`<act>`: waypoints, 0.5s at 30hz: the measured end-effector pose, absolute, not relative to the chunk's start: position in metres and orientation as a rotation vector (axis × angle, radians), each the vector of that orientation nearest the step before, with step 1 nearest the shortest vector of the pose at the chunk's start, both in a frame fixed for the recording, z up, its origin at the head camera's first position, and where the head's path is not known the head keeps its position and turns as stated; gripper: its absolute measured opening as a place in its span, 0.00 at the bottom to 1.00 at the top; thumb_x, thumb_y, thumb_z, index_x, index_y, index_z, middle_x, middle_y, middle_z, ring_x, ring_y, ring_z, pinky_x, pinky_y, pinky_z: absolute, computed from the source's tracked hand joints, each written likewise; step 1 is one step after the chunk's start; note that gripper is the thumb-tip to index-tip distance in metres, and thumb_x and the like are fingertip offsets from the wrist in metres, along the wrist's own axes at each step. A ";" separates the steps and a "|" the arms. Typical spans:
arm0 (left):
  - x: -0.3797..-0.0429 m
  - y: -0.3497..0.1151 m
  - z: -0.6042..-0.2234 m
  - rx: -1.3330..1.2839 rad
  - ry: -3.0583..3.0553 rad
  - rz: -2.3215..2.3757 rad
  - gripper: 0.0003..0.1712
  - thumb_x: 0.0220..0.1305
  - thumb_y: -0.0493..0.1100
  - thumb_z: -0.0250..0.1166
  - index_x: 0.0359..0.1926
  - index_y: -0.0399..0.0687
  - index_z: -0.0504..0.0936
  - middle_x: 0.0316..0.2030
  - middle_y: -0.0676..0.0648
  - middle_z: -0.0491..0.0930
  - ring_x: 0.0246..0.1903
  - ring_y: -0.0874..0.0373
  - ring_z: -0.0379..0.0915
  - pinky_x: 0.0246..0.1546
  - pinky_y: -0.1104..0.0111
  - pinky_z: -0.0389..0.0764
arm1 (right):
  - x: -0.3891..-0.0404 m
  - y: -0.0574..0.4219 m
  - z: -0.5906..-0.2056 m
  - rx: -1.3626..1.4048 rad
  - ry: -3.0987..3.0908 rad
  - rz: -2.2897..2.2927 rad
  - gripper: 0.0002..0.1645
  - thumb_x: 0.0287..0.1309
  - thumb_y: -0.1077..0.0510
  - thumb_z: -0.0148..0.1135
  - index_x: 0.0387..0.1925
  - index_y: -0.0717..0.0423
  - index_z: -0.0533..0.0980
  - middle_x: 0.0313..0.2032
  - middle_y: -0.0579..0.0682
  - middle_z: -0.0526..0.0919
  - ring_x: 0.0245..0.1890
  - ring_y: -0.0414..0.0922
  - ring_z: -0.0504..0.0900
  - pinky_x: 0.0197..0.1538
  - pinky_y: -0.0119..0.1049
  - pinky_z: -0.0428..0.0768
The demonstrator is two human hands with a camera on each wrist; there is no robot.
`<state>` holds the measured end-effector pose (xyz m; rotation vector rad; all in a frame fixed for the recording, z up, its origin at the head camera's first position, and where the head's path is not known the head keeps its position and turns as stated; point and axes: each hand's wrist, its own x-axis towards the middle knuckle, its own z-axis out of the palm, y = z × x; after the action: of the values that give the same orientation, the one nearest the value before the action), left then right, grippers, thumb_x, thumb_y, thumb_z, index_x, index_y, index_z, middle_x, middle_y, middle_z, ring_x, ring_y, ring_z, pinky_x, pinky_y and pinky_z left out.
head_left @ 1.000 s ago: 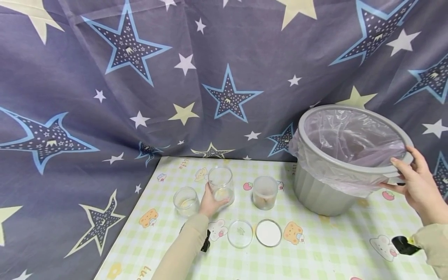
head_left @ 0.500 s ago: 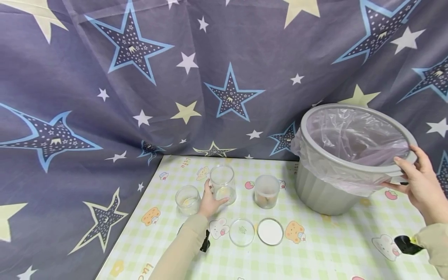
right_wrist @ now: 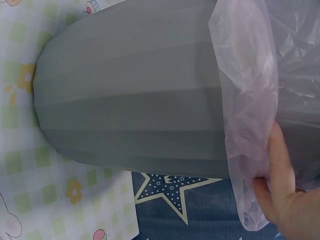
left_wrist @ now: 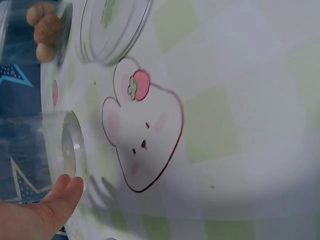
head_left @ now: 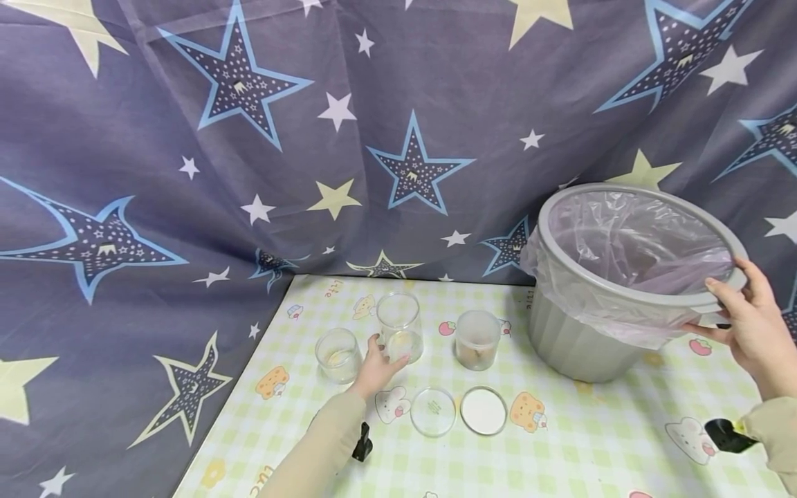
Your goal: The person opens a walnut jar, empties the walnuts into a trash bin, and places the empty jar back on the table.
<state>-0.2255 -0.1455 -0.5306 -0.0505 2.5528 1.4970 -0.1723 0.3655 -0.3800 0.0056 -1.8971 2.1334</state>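
My left hand [head_left: 377,368] is beside a tall clear jar [head_left: 400,318], thumb and fingers spread apart near its lower side. The left wrist view has its fingertips [left_wrist: 75,186] right at the base of that jar [left_wrist: 30,145]. Just left of it is a shorter clear jar [head_left: 338,356]. To its right, a frosted jar [head_left: 477,332] holds several round brown walnut-like pieces [left_wrist: 47,29]. My right hand [head_left: 750,321] grips the rim of a grey trash can [head_left: 579,346] lined with a clear, pinkish plastic bag [right_wrist: 248,75], its thumb over the edge.
In front of the jars lie a clear round lid [head_left: 433,413] and a white round lid [head_left: 483,410], side by side. A checked, cartoon-print cloth [head_left: 560,443] covers the table. A dark star-patterned curtain [head_left: 311,138] hangs behind and to the left.
My left hand has loosened from the tall jar and drawn back slightly toward me. The jar stays in place. My right hand keeps its grip on the rim, and the head view has shifted slightly.
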 end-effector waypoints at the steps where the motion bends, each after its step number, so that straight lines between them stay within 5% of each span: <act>1: -0.224 -0.146 -0.531 -0.046 2.536 1.495 0.53 0.62 0.50 0.63 0.70 0.30 0.38 0.63 0.24 0.56 0.59 0.29 0.62 0.58 0.46 0.70 | -0.172 0.366 -0.380 0.010 -1.899 2.132 0.32 0.67 0.63 0.47 0.66 0.35 0.52 0.28 0.42 0.53 0.19 0.37 0.55 0.21 0.29 0.80; 10: -0.212 -0.150 -0.535 -0.025 2.508 1.423 0.46 0.64 0.55 0.60 0.69 0.30 0.50 0.62 0.28 0.62 0.60 0.33 0.64 0.58 0.46 0.71 | -0.172 0.365 -0.381 0.013 -1.882 2.157 0.32 0.67 0.64 0.47 0.65 0.35 0.52 0.30 0.42 0.55 0.20 0.35 0.59 0.21 0.29 0.81; 15: -0.209 -0.147 -0.536 0.131 2.506 1.442 0.35 0.66 0.48 0.59 0.65 0.32 0.59 0.58 0.32 0.68 0.58 0.36 0.67 0.57 0.49 0.72 | -0.172 0.364 -0.380 -0.002 -1.898 2.138 0.37 0.67 0.64 0.46 0.70 0.36 0.47 0.33 0.42 0.56 0.22 0.34 0.60 0.21 0.28 0.80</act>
<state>-0.2086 -0.1469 -0.5363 0.1311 2.5063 1.4424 -0.1722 0.3643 -0.3801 -0.0025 -1.8982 2.1380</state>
